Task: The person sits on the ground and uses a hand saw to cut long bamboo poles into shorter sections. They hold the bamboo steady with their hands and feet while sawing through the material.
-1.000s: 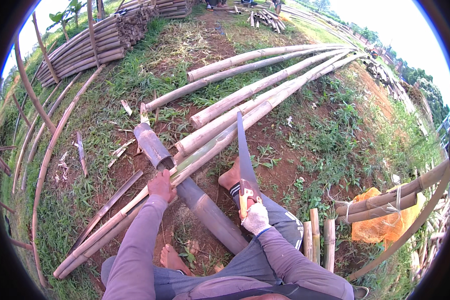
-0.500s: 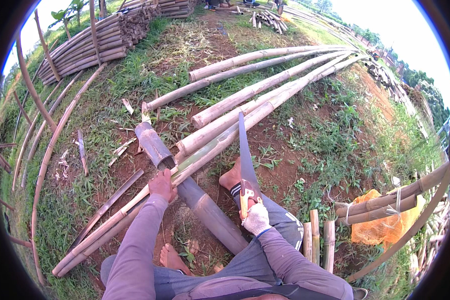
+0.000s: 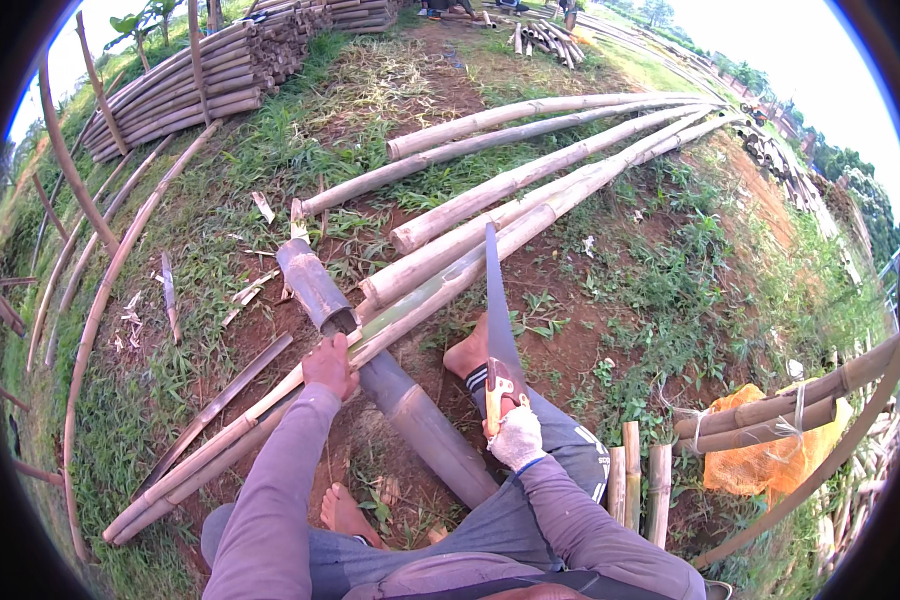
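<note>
A long pale bamboo pole (image 3: 530, 225) with a greenish shaved stretch runs from the far right to the lower left. It lies across a thick dark bamboo log (image 3: 425, 425). My bare left hand (image 3: 330, 368) is closed around the pole close to where it crosses the log. In my gloved right hand (image 3: 517, 438) is a handsaw (image 3: 500, 310), gripped by its wooden handle in front of my bent leg. The saw's blade points away from me, and its tip appears near the pole; whether they touch I cannot tell. Beyond my left hand sits a dark hollow bamboo piece (image 3: 312, 283).
Several more bamboo poles (image 3: 470, 218) fan out toward the far right. A stacked bamboo pile (image 3: 185, 85) stands at the back left behind upright stakes. Short bamboo pieces (image 3: 658, 490) and an orange net bag (image 3: 735, 460) are at my right. Split strips (image 3: 215, 405) lie on the grass.
The surroundings have shifted slightly to the right in the picture. Both hands keep their grips, with the saw and pole in nearly the same places relative to each other.
</note>
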Tool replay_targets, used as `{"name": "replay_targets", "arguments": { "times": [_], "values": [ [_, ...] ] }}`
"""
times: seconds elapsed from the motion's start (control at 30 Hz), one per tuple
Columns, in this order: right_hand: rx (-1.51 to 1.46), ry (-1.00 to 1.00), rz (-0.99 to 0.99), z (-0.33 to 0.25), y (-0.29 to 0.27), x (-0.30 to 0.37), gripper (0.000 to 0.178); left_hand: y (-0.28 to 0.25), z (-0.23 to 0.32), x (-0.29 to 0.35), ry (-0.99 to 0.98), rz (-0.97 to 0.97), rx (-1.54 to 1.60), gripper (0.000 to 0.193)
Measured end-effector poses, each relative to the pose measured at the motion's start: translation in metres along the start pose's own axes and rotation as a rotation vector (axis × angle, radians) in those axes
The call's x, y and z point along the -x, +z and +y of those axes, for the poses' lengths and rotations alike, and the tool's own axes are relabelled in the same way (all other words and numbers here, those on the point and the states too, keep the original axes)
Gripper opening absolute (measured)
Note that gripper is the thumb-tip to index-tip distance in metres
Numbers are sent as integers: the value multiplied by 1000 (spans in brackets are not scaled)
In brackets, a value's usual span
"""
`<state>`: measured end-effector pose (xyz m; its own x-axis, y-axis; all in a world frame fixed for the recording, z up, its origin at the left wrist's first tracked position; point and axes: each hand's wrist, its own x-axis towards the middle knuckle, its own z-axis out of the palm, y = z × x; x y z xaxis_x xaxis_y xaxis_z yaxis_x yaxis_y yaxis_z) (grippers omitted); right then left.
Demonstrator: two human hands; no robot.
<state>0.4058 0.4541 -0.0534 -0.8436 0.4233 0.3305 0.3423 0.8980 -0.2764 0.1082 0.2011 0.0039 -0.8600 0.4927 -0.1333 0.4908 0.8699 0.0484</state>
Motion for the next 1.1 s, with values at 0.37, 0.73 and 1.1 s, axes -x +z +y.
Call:
{"name": "replay_targets", "arguments": {
  "times": [0.37,0.73,1.1],
  "values": [
    [-49,-15,18,4,8,4,44,-5,1,4,-17,-40,-40,71],
    [-41,-2,15,8,12,4,41,-4,2,3,-23,-33,-26,72],
    [-46,25,-45,2,3,2,44,-8,3,4,-31,-33,-19,72]
  ]
}}
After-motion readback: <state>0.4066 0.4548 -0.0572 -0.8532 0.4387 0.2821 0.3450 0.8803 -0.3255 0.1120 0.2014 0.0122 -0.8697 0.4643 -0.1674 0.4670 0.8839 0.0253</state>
